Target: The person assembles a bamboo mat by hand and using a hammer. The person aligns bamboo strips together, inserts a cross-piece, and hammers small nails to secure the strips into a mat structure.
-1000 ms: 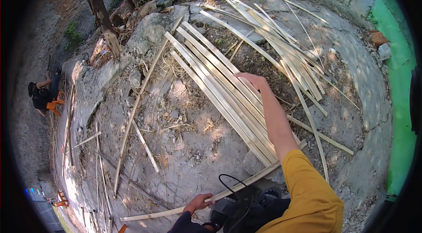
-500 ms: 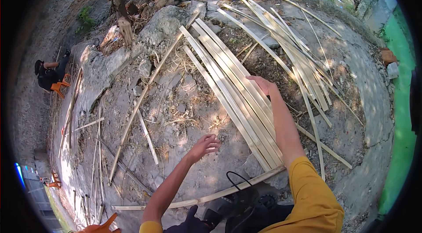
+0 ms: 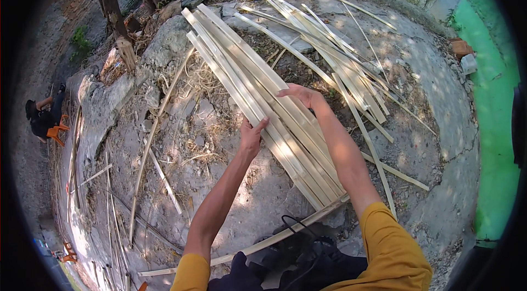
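Observation:
A bundle of long, pale bamboo strips (image 3: 288,148) lies slantwise in front of me, its near ends by a crosswise strip (image 3: 263,244). My left hand (image 3: 252,136) grips the left edge of the bundle, thumb on top and fingers tucked beneath. Farther along the opposite edge, my right hand (image 3: 301,96) is closed on the outer strip, its thumb lying over the top; the other fingers are mostly hidden. Between the two hands the strips lie side by side, some overlapping.
More loose strips (image 3: 329,44) lie crossed to the right. A long pole (image 3: 156,126) and thinner sticks rest on the left. Beyond are rocks (image 3: 164,44), tree trunks (image 3: 107,6) and a green wall (image 3: 488,71). A person (image 3: 45,118) sits at far left on an orange chair.
My left hand has moved from the air onto the bundle's left edge and closed there. The strips are squeezed closer, their far ends bunched together. The view has shifted slightly right.

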Demonstrator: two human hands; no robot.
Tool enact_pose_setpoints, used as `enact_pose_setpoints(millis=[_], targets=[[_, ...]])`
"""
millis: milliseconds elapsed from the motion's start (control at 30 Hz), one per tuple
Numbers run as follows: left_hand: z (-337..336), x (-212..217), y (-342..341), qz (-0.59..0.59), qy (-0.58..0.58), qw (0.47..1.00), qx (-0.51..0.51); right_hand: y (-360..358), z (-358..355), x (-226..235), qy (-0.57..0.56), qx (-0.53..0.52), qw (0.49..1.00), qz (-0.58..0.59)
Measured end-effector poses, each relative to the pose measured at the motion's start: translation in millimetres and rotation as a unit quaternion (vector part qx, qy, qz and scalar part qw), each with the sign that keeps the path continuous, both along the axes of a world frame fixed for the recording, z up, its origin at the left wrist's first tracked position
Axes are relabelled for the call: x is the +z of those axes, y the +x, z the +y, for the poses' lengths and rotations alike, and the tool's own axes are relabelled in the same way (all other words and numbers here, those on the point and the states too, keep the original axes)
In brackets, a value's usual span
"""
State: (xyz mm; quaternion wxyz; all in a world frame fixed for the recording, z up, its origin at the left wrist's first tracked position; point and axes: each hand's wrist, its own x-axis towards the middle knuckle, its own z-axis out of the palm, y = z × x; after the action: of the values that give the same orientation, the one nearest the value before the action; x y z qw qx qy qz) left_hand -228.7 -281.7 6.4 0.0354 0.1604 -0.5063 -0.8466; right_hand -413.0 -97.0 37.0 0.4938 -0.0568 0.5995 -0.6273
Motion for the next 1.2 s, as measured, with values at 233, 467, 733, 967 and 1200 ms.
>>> enact_pose_setpoints(millis=[233,467,733,967,1200], targets=[[-23,148,-16,0.152,-0.138,0.978,0.018,-12,-23,167,-0.105,0.067,0.981,0.148],[-5,286,8,0.268,-0.220,0.936,0.069,11,-17,330,-0.100,0.094,0.920,0.367],[55,288,53,0.339,-0.382,0.859,0.039,81,58,365,0.032,-0.008,0.888,0.459],[108,245,88,0.383,-0.496,0.772,-0.107,186,165,335,0.273,-0.052,0.848,0.451],[200,208,108,0.460,-0.589,0.613,-0.256,341,306,229,-0.138,-0.485,0.854,0.125]])
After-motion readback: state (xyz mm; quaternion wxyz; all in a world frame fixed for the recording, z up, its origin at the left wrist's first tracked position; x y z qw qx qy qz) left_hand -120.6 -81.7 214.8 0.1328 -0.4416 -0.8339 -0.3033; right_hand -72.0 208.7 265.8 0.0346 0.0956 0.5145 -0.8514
